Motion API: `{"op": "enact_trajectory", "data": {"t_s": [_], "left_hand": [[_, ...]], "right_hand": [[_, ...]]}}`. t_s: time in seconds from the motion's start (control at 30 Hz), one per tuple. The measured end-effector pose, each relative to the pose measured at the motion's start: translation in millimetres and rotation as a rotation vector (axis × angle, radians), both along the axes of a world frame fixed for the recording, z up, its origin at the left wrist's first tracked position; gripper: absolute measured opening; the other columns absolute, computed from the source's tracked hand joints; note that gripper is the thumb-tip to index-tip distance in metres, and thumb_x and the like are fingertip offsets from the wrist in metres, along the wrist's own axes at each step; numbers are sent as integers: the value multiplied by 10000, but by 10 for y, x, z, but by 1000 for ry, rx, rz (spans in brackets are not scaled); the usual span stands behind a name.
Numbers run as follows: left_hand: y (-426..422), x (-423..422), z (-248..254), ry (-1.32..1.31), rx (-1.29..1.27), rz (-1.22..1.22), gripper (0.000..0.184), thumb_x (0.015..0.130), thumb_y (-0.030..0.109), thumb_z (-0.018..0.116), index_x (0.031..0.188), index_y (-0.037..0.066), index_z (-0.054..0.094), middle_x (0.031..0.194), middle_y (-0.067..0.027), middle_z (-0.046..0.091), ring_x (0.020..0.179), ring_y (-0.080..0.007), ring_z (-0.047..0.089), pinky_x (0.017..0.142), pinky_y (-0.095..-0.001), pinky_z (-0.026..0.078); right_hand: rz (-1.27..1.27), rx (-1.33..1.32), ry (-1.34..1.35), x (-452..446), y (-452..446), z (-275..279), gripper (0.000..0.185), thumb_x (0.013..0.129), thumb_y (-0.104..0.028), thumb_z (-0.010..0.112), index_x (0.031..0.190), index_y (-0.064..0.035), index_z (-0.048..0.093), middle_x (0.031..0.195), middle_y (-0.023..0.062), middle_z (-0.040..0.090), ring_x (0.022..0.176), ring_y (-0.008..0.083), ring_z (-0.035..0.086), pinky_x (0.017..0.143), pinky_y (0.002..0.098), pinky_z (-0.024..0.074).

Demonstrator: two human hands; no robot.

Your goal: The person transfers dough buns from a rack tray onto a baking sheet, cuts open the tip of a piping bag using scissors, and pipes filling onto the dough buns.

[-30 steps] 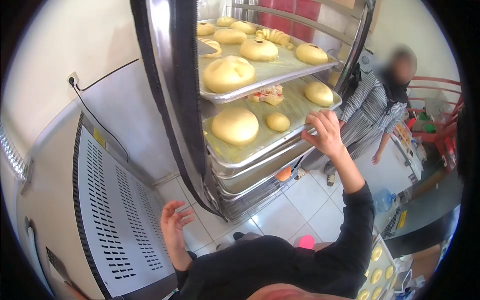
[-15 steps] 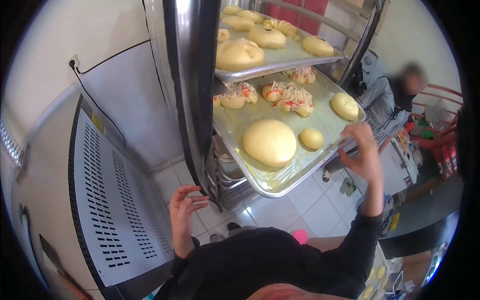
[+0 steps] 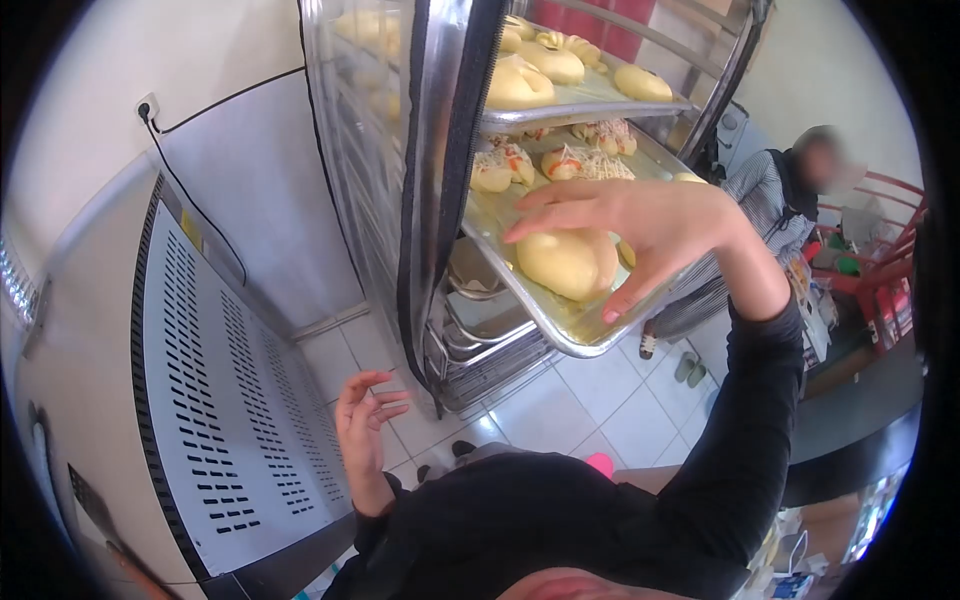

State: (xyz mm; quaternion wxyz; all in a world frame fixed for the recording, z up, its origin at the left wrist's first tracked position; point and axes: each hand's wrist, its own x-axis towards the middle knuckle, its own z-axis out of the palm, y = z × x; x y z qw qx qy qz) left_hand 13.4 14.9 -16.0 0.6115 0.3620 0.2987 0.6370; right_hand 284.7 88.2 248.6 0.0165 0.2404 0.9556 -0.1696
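My right hand (image 3: 650, 230) is raised in front of a metal tray (image 3: 555, 335), its fingers and thumb spread apart. It passes in front of a large round dough bun (image 3: 565, 265) and partly hides it; whether it touches the bun I cannot tell. Behind it on the same tray are buns topped with shredded cheese and red sauce (image 3: 585, 163). My left hand (image 3: 368, 430) hangs low before my body, fingers loosely curled and apart, holding nothing. A clear cover with a black zip edge (image 3: 425, 290) runs down the rack's left side.
An upper tray (image 3: 590, 112) carries more shaped dough, and stacked metal trays (image 3: 485, 330) sit lower in the rack. A vented grey panel (image 3: 230, 400) stands at left. On the right, another person (image 3: 765, 200) is near red chairs (image 3: 885, 270). Sandals (image 3: 690, 368) lie on the tiles.
My right hand has moved left and up from the tray's right edge to in front of the large bun. The lower tray sits farther back, and the cover's edge now hides more of the trays.
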Motion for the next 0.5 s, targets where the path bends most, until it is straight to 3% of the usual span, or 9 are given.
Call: {"op": "enact_trajectory", "data": {"t_s": [0.1,0.5], "left_hand": [[4,-64,-15,-8,-2,44,280,772,95,433,1038,8,426,1010,-139,487,779,-225,585,626,-303,509],[8,-139,-88,-12,-16,80,284,782,103,433,1054,24,422,1018,-134,487,794,-222,580,626,-303,508]], "right_hand": [[-52,-2,-119,-18,3,-2,754,512,-177,705,1193,-152,382,1202,164,365,1090,340,382,912,373,314],[-109,36,-187,-59,-3,-31,638,514,-123,680,1105,-146,443,1147,139,394,1043,321,418,878,371,344]]}}
